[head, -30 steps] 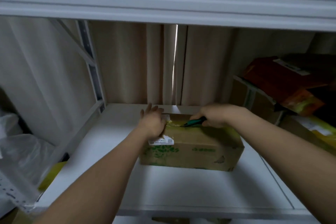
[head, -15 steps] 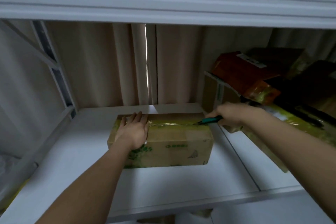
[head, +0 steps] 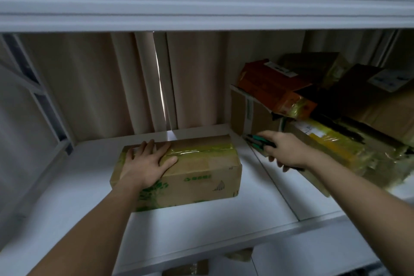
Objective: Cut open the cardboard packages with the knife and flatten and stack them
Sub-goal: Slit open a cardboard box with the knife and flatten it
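White shelf (head: 67,197): left hand (head: 145,166) flat on box (head: 201,177); right hand's (head: 284,152) fingers grip knife (head: 257,140).

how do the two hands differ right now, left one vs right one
The left hand lies flat with straight fingers on top of the taped cardboard box; the right hand curls round a green-handled knife. The left touches the box; the right is off it, out beside the stacked packages. Both are bare and reach over the white shelf.

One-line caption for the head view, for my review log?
Left hand flat on the taped cardboard box on the white shelf; right hand holds the green-handled knife off its right end.
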